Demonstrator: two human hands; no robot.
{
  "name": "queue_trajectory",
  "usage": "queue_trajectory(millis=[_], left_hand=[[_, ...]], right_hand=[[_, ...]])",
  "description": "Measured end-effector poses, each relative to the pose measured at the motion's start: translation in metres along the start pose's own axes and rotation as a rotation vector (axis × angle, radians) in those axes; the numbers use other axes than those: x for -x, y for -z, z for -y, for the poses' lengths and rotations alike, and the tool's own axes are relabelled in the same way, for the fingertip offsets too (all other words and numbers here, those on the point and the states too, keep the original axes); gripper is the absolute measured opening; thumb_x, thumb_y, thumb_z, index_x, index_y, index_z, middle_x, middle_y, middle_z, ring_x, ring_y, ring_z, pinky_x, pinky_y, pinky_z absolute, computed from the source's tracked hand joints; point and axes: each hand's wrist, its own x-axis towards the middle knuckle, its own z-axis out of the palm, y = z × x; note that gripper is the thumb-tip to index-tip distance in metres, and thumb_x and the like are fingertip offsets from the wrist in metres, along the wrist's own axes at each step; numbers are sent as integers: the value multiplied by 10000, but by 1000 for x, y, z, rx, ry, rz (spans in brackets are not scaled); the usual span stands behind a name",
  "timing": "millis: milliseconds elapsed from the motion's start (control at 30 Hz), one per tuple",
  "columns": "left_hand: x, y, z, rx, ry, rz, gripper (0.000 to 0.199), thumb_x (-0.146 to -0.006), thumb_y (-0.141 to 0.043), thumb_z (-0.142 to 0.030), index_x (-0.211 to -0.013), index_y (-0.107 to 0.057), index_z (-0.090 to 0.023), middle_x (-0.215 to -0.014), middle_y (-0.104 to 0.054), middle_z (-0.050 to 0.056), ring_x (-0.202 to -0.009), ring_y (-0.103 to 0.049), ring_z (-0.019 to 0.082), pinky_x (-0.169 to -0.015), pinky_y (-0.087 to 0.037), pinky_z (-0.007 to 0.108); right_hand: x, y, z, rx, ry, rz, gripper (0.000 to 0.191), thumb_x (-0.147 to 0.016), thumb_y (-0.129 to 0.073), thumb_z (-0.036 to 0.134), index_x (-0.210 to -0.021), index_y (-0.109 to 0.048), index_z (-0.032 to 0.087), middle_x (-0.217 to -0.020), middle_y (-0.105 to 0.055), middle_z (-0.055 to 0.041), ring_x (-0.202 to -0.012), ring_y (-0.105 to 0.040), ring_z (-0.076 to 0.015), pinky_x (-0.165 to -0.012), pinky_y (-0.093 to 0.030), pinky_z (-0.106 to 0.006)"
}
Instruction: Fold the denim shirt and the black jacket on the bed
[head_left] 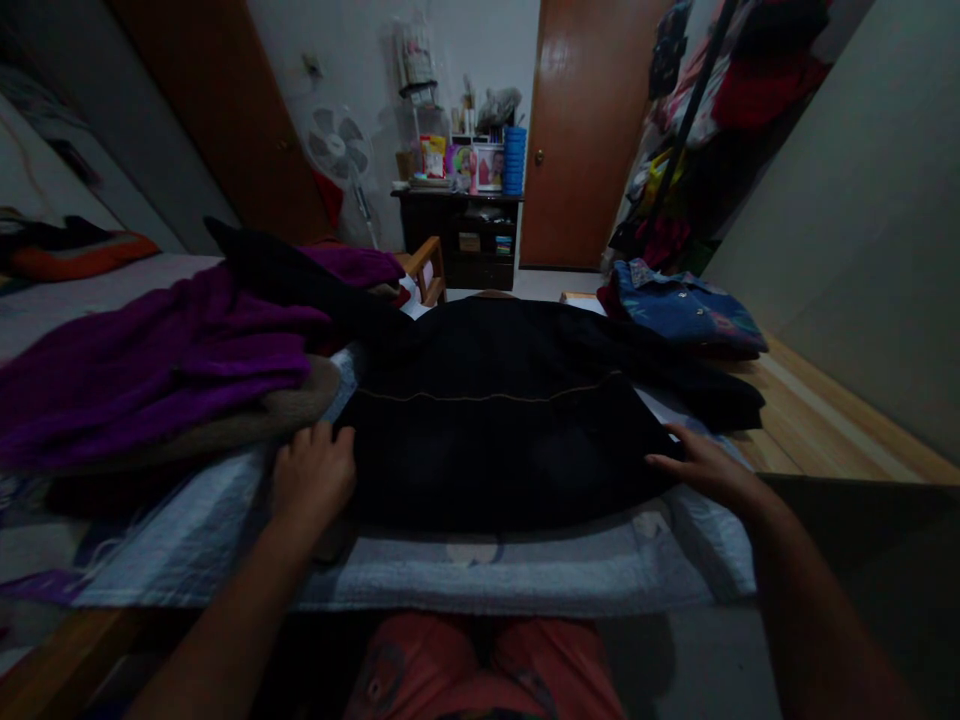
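Note:
A black long-sleeved garment [495, 450] with a thin tan line across it lies spread on a light blue-grey cloth [525, 585]. One sleeve reaches up to the left over the purple clothes; the other stretches right. My left hand [313, 475] is at the garment's lower left edge, its fingers curled on the black fabric. At the lower right edge, my right hand [701, 465] pinches the fabric between thumb and fingers.
Purple clothing [172, 350] is heaped on the left, over a grey-brown piece [255, 415]. A folded denim garment [686, 305] tops a pile at the right, on a wooden surface [832, 420]. Farther back stand a wooden chair [429, 265], a fan [339, 145] and a dark cabinet [459, 235].

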Motion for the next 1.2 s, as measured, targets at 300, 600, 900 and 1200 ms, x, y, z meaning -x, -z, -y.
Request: queue_trajectory(millis=[300,600,900,1200], left_hand=[[6,-30,-112,459,-537,48,473,-892,-519,-424,-1322,-523,-229,-1477,-417,93,-1388,-316,289,-1115,-297,484],[1,-19,-107,499,-539,366,652,-819,-578,-459,-1422,-404,-279,-1535,-328,67,-1422,-247,302,-1134,-258,482],[-87,-6,-164,586,-582,120,393,-947,-402,-354,-1284,-532,-199,-1489,-398,88,-1401,-301,252,-1140,-270,427],[-140,-44,-207,541,-515,150,584,-920,-438,-483,-1440,-370,-225,-1549,-288,104,-1440,-199,282,-1156,-206,467]], right_hand=[[-32,-18,71,476,279,-375,532,-864,-518,428,-1304,-519,128,-1412,-465,-176,-1313,-401,-329,-1025,-364,-473],[-79,-24,72,379,307,-99,325,-863,-544,362,-1126,-639,197,-1213,-638,-102,-1138,-562,-254,-959,-412,-351],[-147,24,67,533,150,-407,452,-841,-484,182,-1284,-566,216,-1299,-510,-154,-1090,-490,-325,-854,-426,-415],[-181,54,73,521,-43,-397,300,-835,-477,259,-965,-739,197,-931,-694,-158,-877,-641,-278,-756,-479,-365]])
